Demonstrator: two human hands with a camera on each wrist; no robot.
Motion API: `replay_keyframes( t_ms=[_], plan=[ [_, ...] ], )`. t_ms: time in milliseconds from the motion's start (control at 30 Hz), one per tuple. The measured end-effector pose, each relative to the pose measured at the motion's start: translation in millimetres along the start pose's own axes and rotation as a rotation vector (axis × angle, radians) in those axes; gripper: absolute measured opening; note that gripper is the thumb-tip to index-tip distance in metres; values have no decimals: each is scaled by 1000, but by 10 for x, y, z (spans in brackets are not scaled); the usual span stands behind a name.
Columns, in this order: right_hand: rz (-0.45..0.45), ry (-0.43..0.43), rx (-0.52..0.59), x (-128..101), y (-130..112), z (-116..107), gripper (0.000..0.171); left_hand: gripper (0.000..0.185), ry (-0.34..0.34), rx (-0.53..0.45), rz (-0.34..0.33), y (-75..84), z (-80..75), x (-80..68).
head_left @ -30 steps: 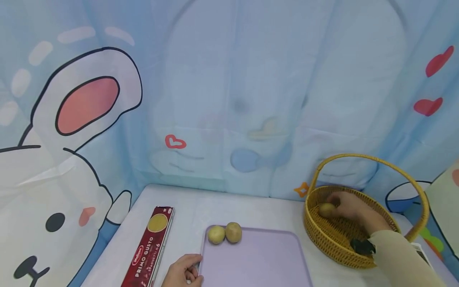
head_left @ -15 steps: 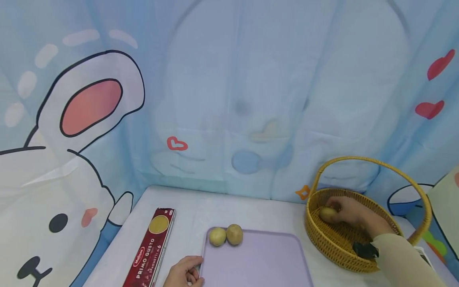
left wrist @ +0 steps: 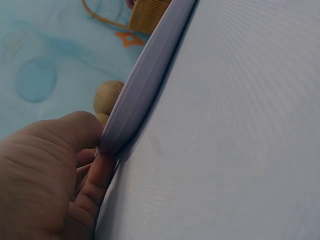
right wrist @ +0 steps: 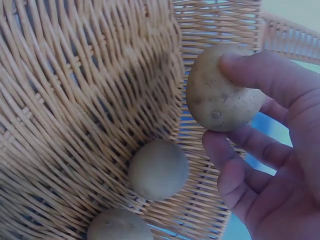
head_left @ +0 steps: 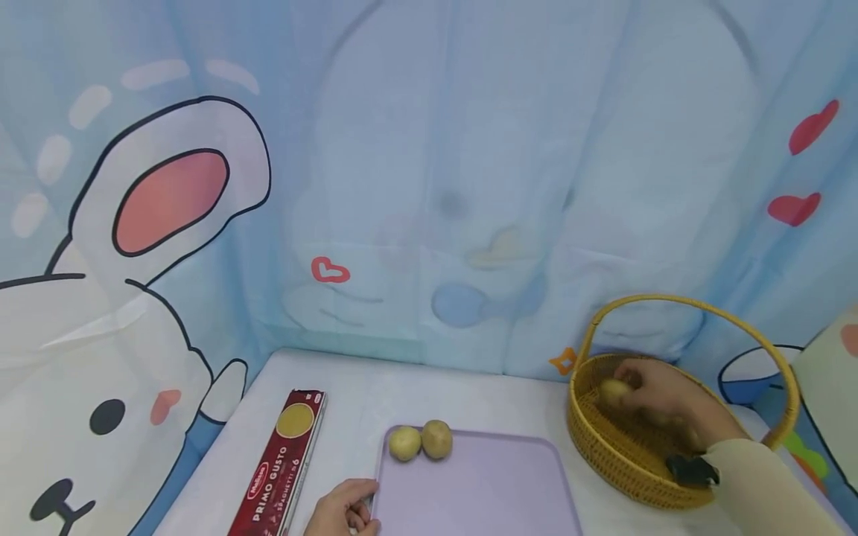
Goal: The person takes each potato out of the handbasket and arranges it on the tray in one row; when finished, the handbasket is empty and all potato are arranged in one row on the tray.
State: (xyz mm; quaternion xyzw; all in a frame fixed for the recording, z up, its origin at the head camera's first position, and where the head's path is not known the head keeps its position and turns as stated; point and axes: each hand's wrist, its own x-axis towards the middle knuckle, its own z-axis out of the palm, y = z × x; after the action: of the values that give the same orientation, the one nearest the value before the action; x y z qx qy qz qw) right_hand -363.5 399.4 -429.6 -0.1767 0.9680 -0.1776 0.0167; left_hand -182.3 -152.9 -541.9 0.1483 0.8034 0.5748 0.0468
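While the lilac tray point(head_left: 489, 484) serves as the dial, with 12 o'clock pointing away from the person, the arrangement reads from left to right. Near 10 o'clock, apart from the tray, a red Melissa spaghetti packet point(head_left: 278, 461) lies flat on the white tabletop point(head_left: 375, 387), touched by neither hand. At 9 o'clock the left hand point(head_left: 342, 510) pinches the tray's edge between thumb and fingers. At 11 o'clock, in the far left corner, a yellowish potato point(head_left: 405, 444) and a browner potato point(head_left: 437, 439) lie side by side. At 2 o'clock stands the handled wicker basket point(head_left: 606, 454), where three more potatoes are visible. The work is judged part-way, the potatoes being divided between tray and basket; the one in hand is not yet released, and whether it is being lifted out or set down cannot be told. Reaching inside, the right hand point(right wrist: 285, 130) holds this potato point(right wrist: 212, 92), thumb on one side and fingertips on the other, the remaining fingers loosely bent; it sits at the hand's 10 o'clock in the right wrist view. From it, the nearer loose potato point(right wrist: 158, 170) and the farther loose potato point(right wrist: 119, 226) lie towards 7 o'clock.
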Motion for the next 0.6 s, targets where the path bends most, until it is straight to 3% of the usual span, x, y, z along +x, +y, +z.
replay_keyframes(
  t_ms=[267, 600],
  plan=[
    [51, 50, 4, -79, -148, -108, 37, 47, -14, 16, -36, 21, 0, -8],
    [30, 109, -10, -159, -353, -160, 42, 48, -16, 11, -37, 4, 5, 0]
  ],
)
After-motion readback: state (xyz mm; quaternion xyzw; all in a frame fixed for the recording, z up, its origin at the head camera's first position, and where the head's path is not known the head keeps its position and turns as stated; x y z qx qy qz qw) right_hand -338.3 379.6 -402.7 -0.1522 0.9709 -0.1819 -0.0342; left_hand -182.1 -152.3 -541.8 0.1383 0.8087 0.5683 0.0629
